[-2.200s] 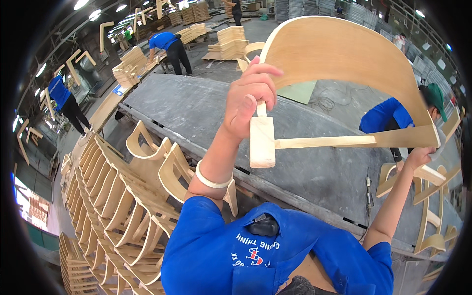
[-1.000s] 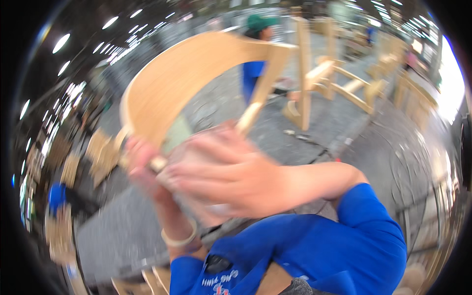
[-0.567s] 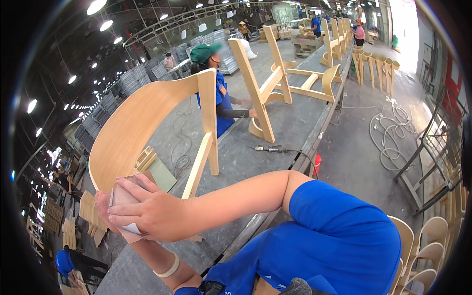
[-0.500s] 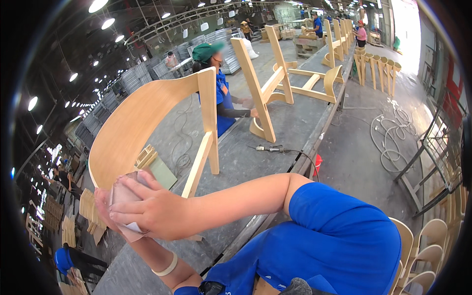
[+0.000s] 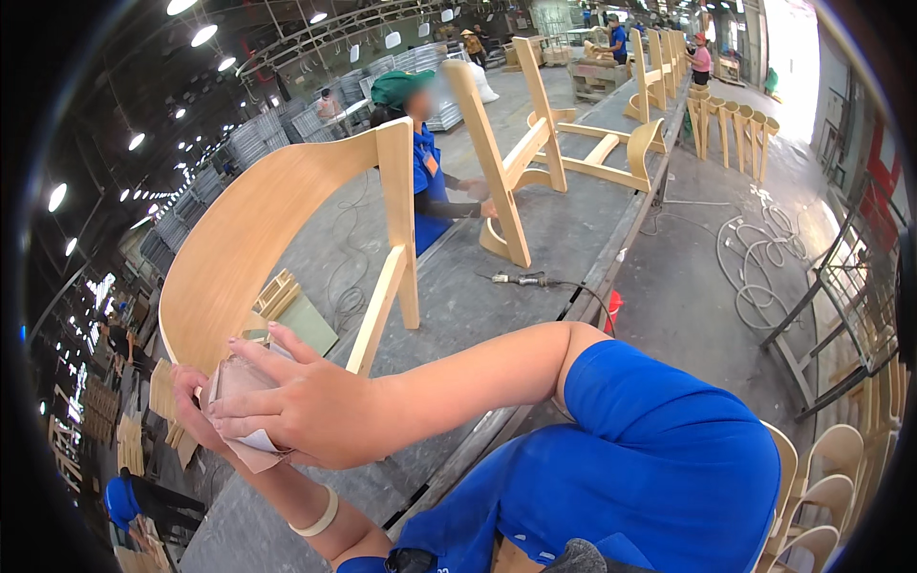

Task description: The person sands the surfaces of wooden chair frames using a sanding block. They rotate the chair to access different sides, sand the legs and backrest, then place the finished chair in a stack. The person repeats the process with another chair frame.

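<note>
A pale wooden chair frame [image 5: 253, 224] with a wide curved backrest stands on the grey workbench at my left. My right hand [image 5: 320, 406] reaches across, its fingers pressed over a brownish folded sheet of sandpaper [image 5: 239, 379] at the near end of the backrest. Behind the sheet, my left hand [image 5: 194, 406] curls round that same end of the chair frame. A pale band [image 5: 317, 513] circles my left wrist. The sheet and my right hand hide most of the left fingers and the wood beneath them.
A cable with a metal connector [image 5: 521, 279] lies on the workbench [image 5: 449, 306]. Beyond it, a co-worker [image 5: 430, 181] in a green cap touches another chair frame [image 5: 497, 172]. More frames line the bench. Stacked curved chair parts [image 5: 826, 477] stand at lower right; hoses [image 5: 764, 253] coil on the floor.
Both hands have shifted slightly away from the backrest's end, with the sheet still under my right hand. The view has moved a little, so the chair frame sits further left.
</note>
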